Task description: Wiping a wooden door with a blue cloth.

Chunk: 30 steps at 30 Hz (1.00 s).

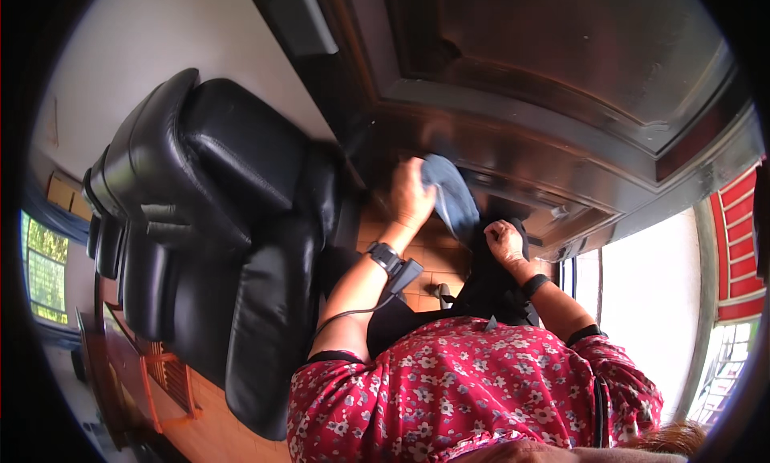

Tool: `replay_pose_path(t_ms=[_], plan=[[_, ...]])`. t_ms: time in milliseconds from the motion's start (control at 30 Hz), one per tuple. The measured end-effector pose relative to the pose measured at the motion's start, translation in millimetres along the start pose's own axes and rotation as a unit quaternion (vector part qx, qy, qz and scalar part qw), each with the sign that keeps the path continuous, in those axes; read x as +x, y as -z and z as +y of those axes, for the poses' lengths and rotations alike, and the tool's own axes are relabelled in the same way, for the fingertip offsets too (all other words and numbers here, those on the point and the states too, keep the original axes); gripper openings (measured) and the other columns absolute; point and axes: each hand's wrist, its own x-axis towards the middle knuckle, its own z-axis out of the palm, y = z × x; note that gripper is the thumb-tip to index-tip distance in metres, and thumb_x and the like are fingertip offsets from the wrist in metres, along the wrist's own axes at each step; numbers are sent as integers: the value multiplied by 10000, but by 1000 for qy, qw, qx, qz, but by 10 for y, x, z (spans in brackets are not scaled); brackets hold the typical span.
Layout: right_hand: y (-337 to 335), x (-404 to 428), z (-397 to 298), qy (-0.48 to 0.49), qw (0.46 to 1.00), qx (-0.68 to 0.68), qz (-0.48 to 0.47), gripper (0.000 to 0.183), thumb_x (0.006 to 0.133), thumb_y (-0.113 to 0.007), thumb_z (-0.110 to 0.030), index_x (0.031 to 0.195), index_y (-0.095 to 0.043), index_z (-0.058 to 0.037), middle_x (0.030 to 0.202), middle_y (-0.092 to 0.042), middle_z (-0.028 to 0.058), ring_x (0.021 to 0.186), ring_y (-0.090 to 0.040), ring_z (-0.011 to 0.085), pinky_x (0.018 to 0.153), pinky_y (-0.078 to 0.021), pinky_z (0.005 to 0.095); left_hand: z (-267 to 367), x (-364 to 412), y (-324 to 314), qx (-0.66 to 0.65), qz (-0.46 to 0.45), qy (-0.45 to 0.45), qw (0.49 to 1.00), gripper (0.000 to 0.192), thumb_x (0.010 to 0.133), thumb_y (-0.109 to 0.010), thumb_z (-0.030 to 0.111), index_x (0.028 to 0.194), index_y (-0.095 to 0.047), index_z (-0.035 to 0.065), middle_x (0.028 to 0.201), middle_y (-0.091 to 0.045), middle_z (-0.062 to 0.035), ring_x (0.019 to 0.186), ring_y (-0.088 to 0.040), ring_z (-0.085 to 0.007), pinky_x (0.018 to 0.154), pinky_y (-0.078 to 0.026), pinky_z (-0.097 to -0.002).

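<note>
A blue cloth (450, 192) hangs from my left hand (412, 191), whose fingers are closed on its upper edge. Behind the cloth stands a dark panelled wooden door (511, 138) with a glossy surface; whether the cloth touches it I cannot tell. My right hand (504, 240) rests on my black-clad knee, its fingers loosely curled and nothing seen in it. Both wrists carry dark bands, and a cable runs from the device on the left one.
A black leather sofa (271, 300) is close on the left, with a wooden chair (171, 385) beyond it. Orange floor tiles (442, 252) show below my hands. A bright doorway (649, 276) and a red grille (737, 234) lie to the right.
</note>
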Motion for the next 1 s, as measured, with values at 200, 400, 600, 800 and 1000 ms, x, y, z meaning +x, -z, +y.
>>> replay_pose_path(t_ms=[200,400,600,800,1000], plan=[[11,4,-75,17,1000,-19,-10,43,708,-579,-104,722,-620,-103,759,-596,90,782,-577,292,706,-466,370,-826,323,648,-106,285,242,921,543,727,-705,129,1137,-399,-49,1058,-511,-224,999,-510,-310,885,-391,-373],[39,-17,-116,16,999,-47,-18,53,710,-564,-99,709,-617,-103,763,-600,92,781,-577,295,712,-465,373,-433,723,706,-46,314,113,941,594,720,-692,95,1196,-353,-10,1133,-456,-186,1074,-427,-299,953,-309,-387],[138,-19,-118,3,997,-72,-27,51,716,-566,-100,711,-616,-102,770,-599,94,798,-572,295,722,-460,370,-708,352,146,-26,304,154,940,639,672,-722,147,1192,-385,-8,1088,-496,-218,1009,-463,-390,895,-364,-441],[-11,8,-330,54,993,-94,-53,49,712,-571,-110,701,-619,-118,762,-597,84,790,-573,291,720,-459,377,-1778,-779,-371,-185,208,453,847,632,734,-702,297,1162,-391,-49,1016,-543,-238,923,-545,-348,862,-411,-394],[184,-42,-120,-3,991,-122,-48,62,701,-571,-102,709,-630,-119,780,-607,82,798,-573,293,736,-460,368,-828,-168,-60,-223,166,500,820,599,758,-699,229,1160,-379,-78,942,-540,-130,700,-542,-131,564,-479,-236]])
